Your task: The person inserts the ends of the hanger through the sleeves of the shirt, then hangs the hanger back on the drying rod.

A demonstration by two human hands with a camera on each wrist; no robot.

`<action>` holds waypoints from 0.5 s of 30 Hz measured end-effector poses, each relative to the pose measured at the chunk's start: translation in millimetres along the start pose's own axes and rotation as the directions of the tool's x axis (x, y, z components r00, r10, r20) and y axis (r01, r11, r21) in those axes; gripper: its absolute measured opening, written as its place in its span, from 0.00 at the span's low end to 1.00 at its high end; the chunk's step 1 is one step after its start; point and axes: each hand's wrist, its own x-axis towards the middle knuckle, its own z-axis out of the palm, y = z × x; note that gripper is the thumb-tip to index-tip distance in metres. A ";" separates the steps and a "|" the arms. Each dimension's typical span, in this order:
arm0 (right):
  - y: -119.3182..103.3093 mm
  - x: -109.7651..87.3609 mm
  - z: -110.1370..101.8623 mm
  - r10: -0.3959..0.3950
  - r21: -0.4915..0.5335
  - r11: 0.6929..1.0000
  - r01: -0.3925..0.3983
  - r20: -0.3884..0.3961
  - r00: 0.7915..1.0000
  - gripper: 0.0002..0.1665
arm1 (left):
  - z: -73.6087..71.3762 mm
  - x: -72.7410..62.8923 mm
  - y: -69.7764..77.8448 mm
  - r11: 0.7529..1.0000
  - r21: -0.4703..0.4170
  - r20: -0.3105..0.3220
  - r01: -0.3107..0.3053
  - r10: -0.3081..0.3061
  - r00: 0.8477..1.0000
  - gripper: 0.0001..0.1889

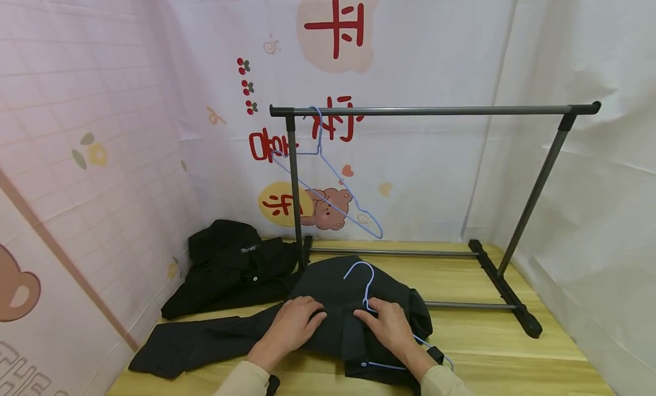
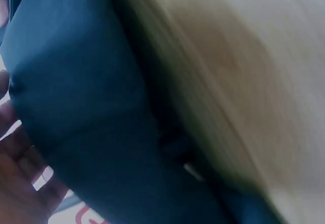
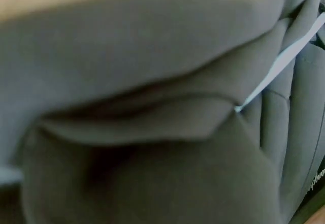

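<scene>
A black long-sleeved shirt (image 1: 328,288) lies bunched on the table, one sleeve stretched out to the left. Within it is a blue hanger (image 1: 370,285), whose hook stands out above the cloth and whose lower bar shows near the front edge. My left hand (image 1: 294,325) grips the shirt left of the hook, thumb on top; in the left wrist view, the dark cloth (image 2: 91,102) covers part of its fingers. My right hand (image 1: 390,326) pinches the cloth just by the hanger's neck. Dark folds (image 3: 152,46) fill most of the right wrist view.
Behind the shirt stands a metal clothes rack (image 1: 435,110), with another blue hanger (image 1: 351,191) hooked at its left end. A second black garment (image 1: 230,276) lies folded at the back left. Printed cloth walls (image 1: 420,54) surround the wooden table (image 1: 512,362).
</scene>
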 end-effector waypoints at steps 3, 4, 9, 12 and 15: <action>-2.2 -0.3 -0.8 -0.020 -0.004 1.000 0.020 -0.002 1.000 0.22 | 4.2 1.7 3.7 1.000 -0.021 0.041 -0.010 0.011 0.999 0.12; -2.7 -0.3 -1.3 -0.023 -0.005 1.000 0.023 -0.004 1.000 0.22 | 4.9 2.3 4.9 0.999 -0.032 0.049 -0.007 0.009 0.999 0.12; -3.0 0.1 -2.8 -0.035 -0.008 0.999 0.035 -0.019 0.999 0.22 | 7.0 4.5 9.8 0.995 -0.096 0.054 0.001 0.004 0.999 0.12; -2.4 -0.8 -1.7 -0.042 -0.011 0.999 0.041 -0.018 0.999 0.22 | 10.0 4.8 11.2 0.994 -0.112 0.058 -0.005 0.011 0.998 0.11; -3.1 -2.4 -0.9 -0.056 -0.013 0.998 0.056 -0.021 0.998 0.21 | 14.0 4.4 11.9 0.994 -0.113 0.069 -0.003 0.011 0.998 0.11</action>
